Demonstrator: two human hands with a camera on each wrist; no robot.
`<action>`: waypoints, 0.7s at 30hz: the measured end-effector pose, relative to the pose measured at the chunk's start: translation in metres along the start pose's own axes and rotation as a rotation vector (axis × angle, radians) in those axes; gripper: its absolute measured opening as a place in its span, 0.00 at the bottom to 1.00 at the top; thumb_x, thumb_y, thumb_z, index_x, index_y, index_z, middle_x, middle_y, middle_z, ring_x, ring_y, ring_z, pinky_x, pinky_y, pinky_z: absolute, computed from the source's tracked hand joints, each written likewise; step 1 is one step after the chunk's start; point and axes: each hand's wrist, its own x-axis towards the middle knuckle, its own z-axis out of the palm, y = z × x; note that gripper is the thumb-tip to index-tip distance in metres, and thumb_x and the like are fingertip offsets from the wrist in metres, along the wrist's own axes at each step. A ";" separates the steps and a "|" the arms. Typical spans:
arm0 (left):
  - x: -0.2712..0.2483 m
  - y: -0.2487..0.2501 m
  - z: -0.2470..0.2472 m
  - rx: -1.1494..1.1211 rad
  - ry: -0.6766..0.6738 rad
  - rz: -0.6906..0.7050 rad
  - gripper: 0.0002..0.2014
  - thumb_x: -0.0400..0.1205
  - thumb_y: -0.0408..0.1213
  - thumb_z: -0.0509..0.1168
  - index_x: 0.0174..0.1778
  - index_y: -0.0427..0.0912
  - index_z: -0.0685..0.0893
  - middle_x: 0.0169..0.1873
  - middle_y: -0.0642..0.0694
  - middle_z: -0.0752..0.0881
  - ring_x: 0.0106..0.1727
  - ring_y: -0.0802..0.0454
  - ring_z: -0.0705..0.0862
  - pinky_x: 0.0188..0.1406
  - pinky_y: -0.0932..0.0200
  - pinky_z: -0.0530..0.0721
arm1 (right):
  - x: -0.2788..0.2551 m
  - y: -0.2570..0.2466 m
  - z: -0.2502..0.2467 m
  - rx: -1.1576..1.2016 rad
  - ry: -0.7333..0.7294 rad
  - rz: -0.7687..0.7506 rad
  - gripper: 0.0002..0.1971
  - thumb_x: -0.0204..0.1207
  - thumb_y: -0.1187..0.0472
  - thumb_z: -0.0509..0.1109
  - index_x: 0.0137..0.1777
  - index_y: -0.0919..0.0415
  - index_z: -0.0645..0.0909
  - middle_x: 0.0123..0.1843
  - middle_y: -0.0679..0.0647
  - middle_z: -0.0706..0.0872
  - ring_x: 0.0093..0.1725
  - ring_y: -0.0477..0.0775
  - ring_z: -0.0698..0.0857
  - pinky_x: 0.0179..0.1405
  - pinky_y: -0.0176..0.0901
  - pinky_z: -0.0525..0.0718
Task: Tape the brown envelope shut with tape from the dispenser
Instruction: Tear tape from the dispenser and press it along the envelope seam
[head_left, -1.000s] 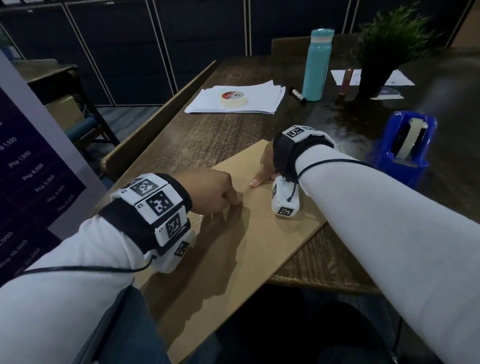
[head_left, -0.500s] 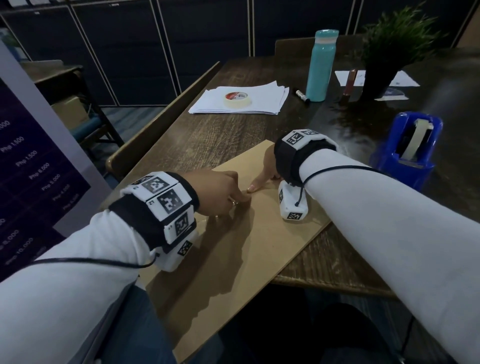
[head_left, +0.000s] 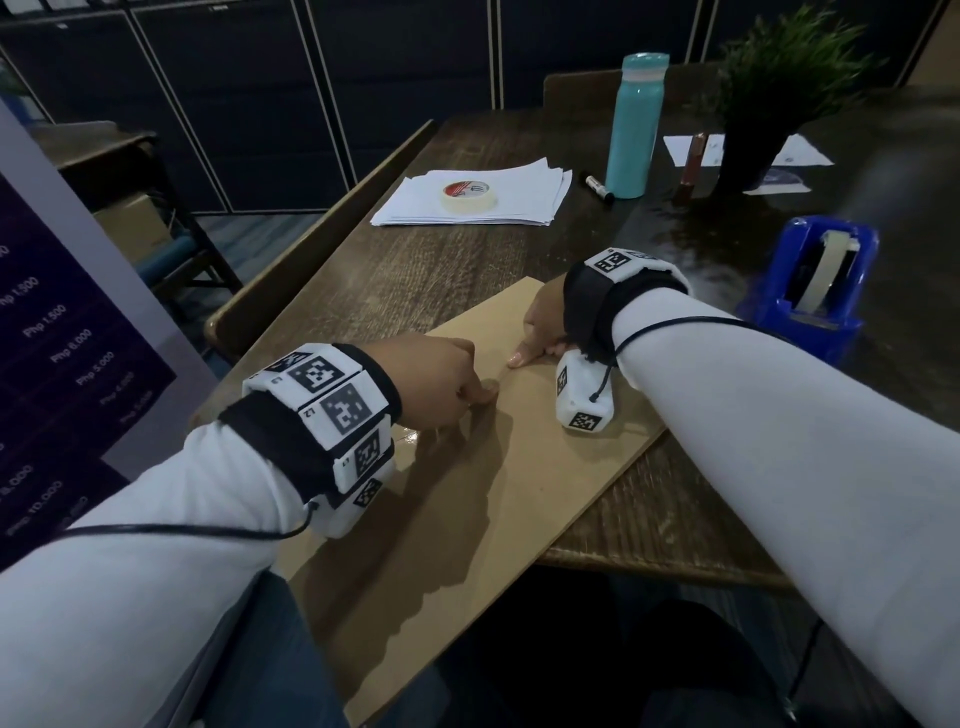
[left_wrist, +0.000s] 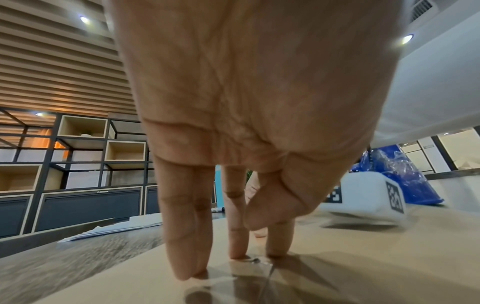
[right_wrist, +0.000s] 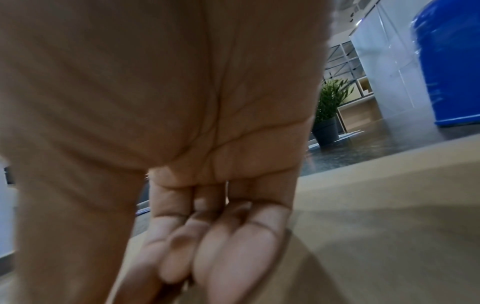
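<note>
Nearby, blue dispenser (head_left: 815, 288), teal bottle (head_left: 635, 124) — plant (head_left: 769, 88).

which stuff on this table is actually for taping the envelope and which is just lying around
For the job:
- brown envelope
- clear tape strip under the left hand
- right hand, pressing the envelope
- blue tape dispenser

Just lying about:
- paper stack with a masking tape roll
- teal bottle
- marker
- potted plant

matt brown paper envelope (head_left: 467, 499) on a rough-grained wooden table (head_left: 426, 270); glossy blue plastic dispenser (head_left: 810, 291).
</note>
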 end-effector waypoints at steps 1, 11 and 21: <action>0.000 0.001 0.000 0.014 -0.004 -0.002 0.21 0.87 0.40 0.50 0.72 0.67 0.73 0.61 0.52 0.74 0.58 0.43 0.80 0.58 0.46 0.82 | -0.001 0.001 0.001 0.027 0.007 0.009 0.22 0.74 0.39 0.69 0.41 0.60 0.74 0.34 0.52 0.77 0.32 0.49 0.73 0.35 0.38 0.71; -0.001 0.003 -0.001 0.052 0.002 0.008 0.21 0.85 0.38 0.54 0.71 0.66 0.75 0.62 0.49 0.75 0.56 0.45 0.80 0.55 0.49 0.84 | -0.001 -0.025 0.001 -0.091 0.073 0.098 0.41 0.41 0.19 0.70 0.37 0.57 0.79 0.39 0.53 0.86 0.49 0.58 0.86 0.63 0.54 0.81; -0.002 0.000 0.004 0.069 0.034 0.012 0.22 0.86 0.40 0.51 0.73 0.68 0.71 0.62 0.51 0.74 0.55 0.43 0.82 0.53 0.46 0.84 | -0.021 -0.014 0.002 0.027 0.005 0.052 0.25 0.70 0.35 0.70 0.37 0.59 0.75 0.35 0.52 0.80 0.41 0.54 0.77 0.57 0.49 0.78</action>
